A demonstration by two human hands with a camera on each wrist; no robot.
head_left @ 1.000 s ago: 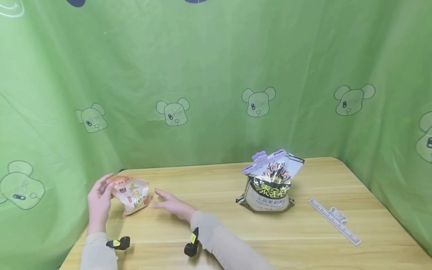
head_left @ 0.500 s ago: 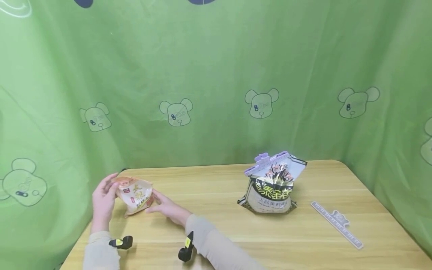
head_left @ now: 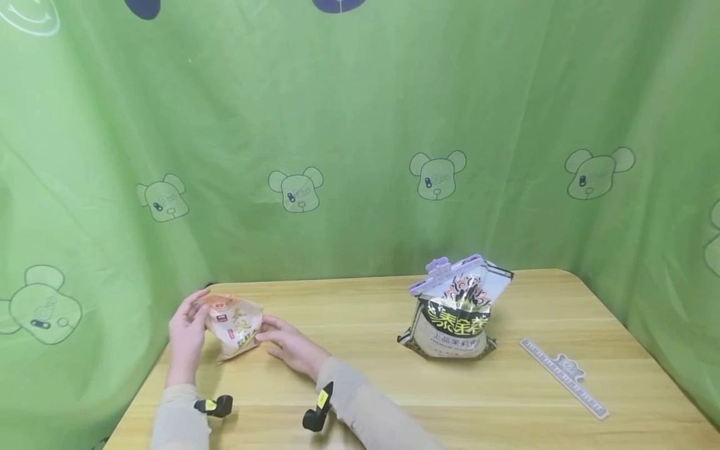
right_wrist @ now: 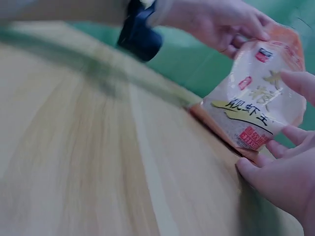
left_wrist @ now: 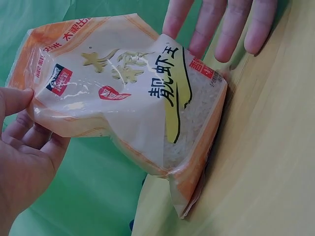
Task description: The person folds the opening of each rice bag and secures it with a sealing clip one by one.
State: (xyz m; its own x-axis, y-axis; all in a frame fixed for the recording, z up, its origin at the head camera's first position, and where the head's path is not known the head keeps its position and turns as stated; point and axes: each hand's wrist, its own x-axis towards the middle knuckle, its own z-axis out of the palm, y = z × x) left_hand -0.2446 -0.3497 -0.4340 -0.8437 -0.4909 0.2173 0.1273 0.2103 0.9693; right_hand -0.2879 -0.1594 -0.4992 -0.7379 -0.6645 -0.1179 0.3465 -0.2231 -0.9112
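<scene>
A small orange-and-white rice bag (head_left: 237, 325) with gold lettering stands at the left of the table, leaning over. My left hand (head_left: 188, 334) pinches its top corner between thumb and fingers; the left wrist view shows the thumb lying on the front of the bag (left_wrist: 133, 83). At the bag's right side is my right hand (head_left: 295, 350), its fingers (left_wrist: 236, 29) extended right by the lower edge. From the right wrist, the thumb (right_wrist: 301, 83) overlaps the bag's front and the other fingers reach around its bottom corner.
A larger black-and-gold rice bag (head_left: 450, 344) stands right of centre, its folded top held by a purple sealing clip (head_left: 444, 272). A pale, ruler-like sealing clip (head_left: 565, 378) lies on the wooden table (head_left: 360, 400) at right. A green curtain (head_left: 360, 112) surrounds the table.
My right hand has closed the gap to the small bag's right side. The left hand and the bag have shifted slightly right. The larger bag and loose clip stay in place.
</scene>
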